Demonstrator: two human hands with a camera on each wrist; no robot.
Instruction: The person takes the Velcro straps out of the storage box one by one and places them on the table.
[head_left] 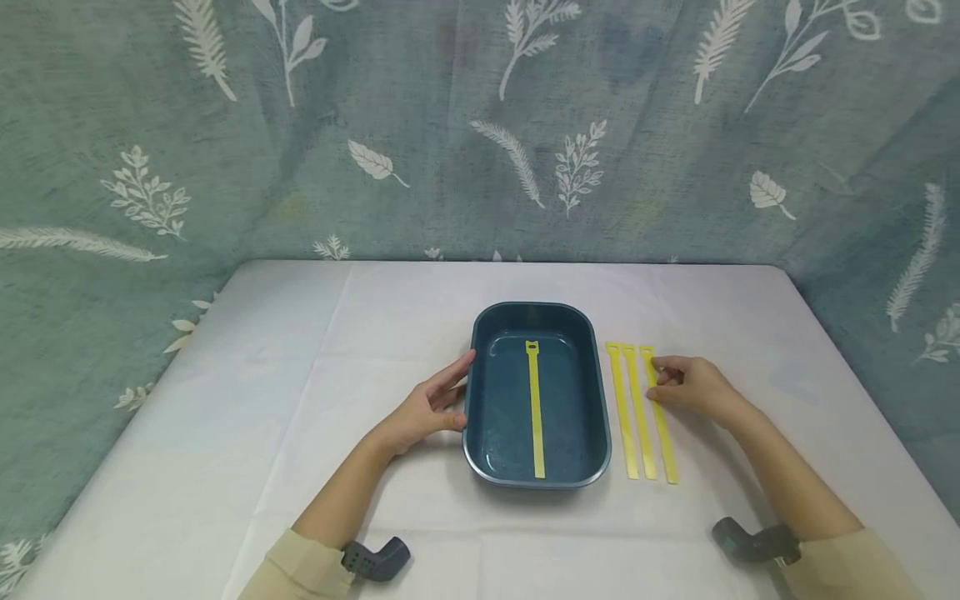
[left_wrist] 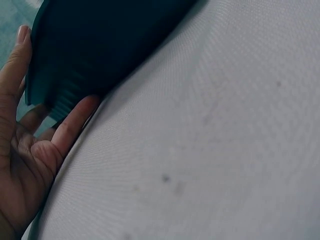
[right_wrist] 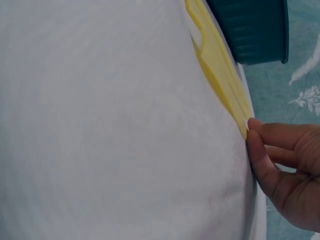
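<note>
A dark blue-green tray (head_left: 495,450) stands on the table, one yellow cable tie (head_left: 536,417) with a slotted head lying lengthwise in it. Three more yellow cable ties lie side by side to its right: a left one (head_left: 622,412), a middle one (head_left: 639,417) and a right one (head_left: 664,442). My left hand (head_left: 422,414) rests against the tray's left side with extended fingers; in the left wrist view the fingers (left_wrist: 75,122) touch its outer wall. My right hand (head_left: 693,387) pinches the right tie below its head, between thumb and forefinger (right_wrist: 285,135).
A white cloth (head_left: 337,483) covers the table. Behind and beside it hangs a green-grey curtain (head_left: 450,167) with white leaf prints. Each wrist wears a dark device, one on the left (head_left: 377,559) and one on the right (head_left: 753,542).
</note>
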